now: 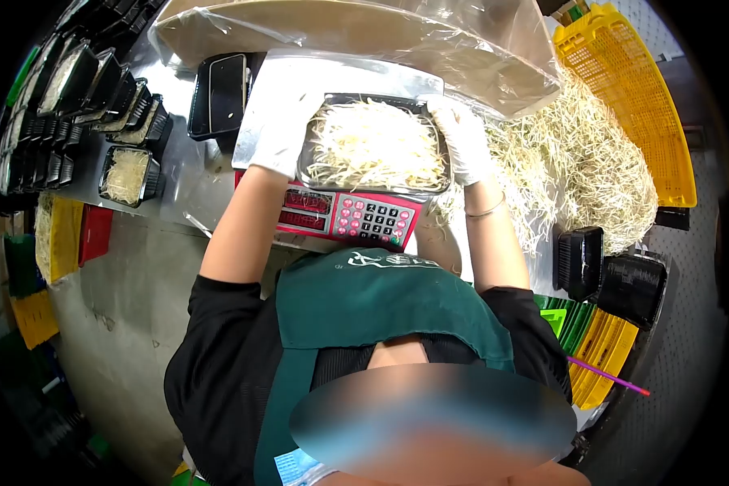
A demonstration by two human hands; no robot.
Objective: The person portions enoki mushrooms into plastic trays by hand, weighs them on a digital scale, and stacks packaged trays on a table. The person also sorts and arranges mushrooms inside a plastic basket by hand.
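Note:
A black plastic tray [305, 166] heaped with bean sprouts [374, 146] is at the metal pan of a red weighing scale [347, 217]. My left hand [287, 136], in a white glove, holds the tray's left side. Also gloved in white, my right hand [464, 139] grips the right side, its fingers at the far corner. Whether the tray rests on the pan or is slightly raised cannot be made out. The scale's keypad and display face me; the digits are unreadable.
A large pile of loose sprouts [595, 162] lies at the right, beside a yellow crate [636, 97]. Black trays [581, 263] stand near the right edge. Filled trays [130, 176] and stacks are at the left. An empty black tray [219, 95] sits left of the scale. Plastic sheeting [356, 32] borders the back.

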